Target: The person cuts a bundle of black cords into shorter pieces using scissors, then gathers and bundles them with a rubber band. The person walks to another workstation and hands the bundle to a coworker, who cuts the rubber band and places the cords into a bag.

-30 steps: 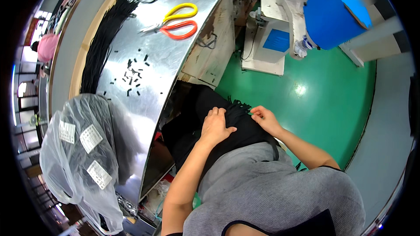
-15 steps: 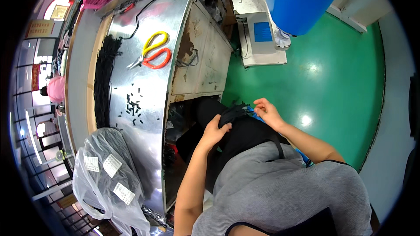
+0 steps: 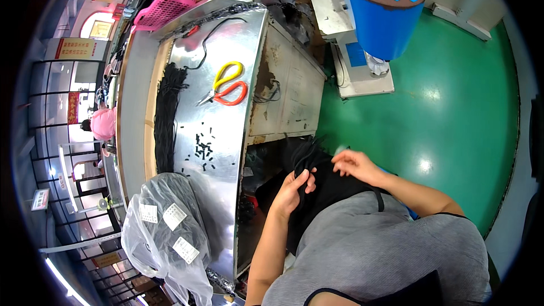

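Two bare forearms (image 3: 267,255) reached forward in the head view: the left hand (image 3: 294,191) gripped a bundle of black cords (image 3: 305,156) over the black-clad lap (image 3: 330,184); the right hand (image 3: 356,166) hovered beside it, fingers curled, its grip impossible to tell.

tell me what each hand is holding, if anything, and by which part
The left hand holds a bundle of black cords below its loose far ends; whether the right hand holds anything cannot be told.

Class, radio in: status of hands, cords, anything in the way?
Left hand gripping cords. Right hand beside it, grip unclear. Cords black, bunched. Scissors on table, out of the way.
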A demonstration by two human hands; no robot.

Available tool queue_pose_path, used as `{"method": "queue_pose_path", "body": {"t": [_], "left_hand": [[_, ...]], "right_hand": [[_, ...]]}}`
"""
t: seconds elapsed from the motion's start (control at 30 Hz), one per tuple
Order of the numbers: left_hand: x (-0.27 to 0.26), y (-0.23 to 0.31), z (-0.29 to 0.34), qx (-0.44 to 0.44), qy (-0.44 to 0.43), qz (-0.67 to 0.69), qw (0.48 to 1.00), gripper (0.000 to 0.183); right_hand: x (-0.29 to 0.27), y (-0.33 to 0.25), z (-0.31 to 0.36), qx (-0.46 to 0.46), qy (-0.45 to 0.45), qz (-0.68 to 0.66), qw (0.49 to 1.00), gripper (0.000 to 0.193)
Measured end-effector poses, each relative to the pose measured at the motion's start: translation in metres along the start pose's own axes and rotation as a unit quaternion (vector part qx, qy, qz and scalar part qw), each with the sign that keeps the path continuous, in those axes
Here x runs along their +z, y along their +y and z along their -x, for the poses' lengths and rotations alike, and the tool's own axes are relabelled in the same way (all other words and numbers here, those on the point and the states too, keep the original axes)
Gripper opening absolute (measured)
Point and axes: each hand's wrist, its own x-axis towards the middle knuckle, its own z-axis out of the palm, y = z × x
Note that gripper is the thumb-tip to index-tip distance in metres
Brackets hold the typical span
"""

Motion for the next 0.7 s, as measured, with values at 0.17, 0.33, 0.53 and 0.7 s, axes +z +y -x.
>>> {"method": "queue_pose_path", "body": {"t": [0.17,0.33,0.53,0.7], "left_hand": [[0.009,0.011,0.021,0.058,0.011,-0.051,0.997,0.029],[0.015,0.024,0.044,0.079,0.018,-0.055,0.995,0.022],[0.021,0.016,0.053,0.073,-0.007,-0.057,0.996,0.024],[0.016,0.01,0.06,0.079,-0.006,-0.05,0.996,0.03]], "right_hand": [[0.031,-0.04,-0.003,0.036,-0.289,-0.127,0.948,0.05],[0.041,-0.031,-0.027,0.043,-0.337,-0.214,0.916,0.064],[0.064,-0.046,-0.037,0.067,-0.366,-0.252,0.893,0.061],[0.085,-0.085,-0.03,0.032,-0.308,-0.249,0.918,0.06]]}}
